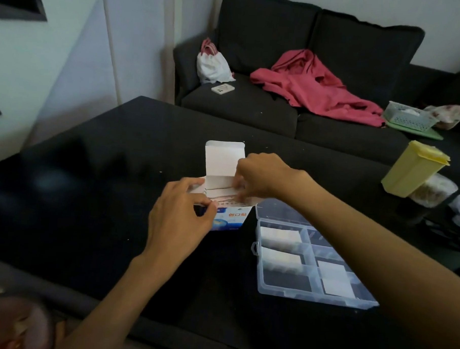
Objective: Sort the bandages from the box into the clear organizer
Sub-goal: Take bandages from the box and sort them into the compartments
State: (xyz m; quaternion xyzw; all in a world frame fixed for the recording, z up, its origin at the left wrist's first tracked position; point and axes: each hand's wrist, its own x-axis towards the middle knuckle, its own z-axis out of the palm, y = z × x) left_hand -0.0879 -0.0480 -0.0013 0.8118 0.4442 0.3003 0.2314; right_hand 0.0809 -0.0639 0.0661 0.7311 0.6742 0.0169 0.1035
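The left hand (180, 211) gripped the near left corner of the bandage box (228, 217), thumb and fingers curled round its edge. The right hand (260, 175) reached into the open top from the right, its fingers bent down and pinching the bandages (225, 198) packed inside; motion blur hid exactly how many it held. The box stood upright on the black worktop (91, 194), its white lid flap (223, 158) raised behind the hands and its blue-and-white printed front facing the person.

Just to the right of the box lay the clear organizer (312, 259), its lid open, partly covered by the right forearm. White bandage stacks sat in two of its left compartments and in two compartments further right; the other visible compartments showed only the dark surface through the plastic.

Toward the right edge of the worktop a yellow lidded container (413, 168) leaned against a clear jar (433, 191). Behind the worktop stood a dark sofa (253, 106) carrying a white drawstring bag (212, 64), a phone (223, 88), a crumpled pink garment (317, 85) and a pale mesh basket (408, 116) on a green tray.
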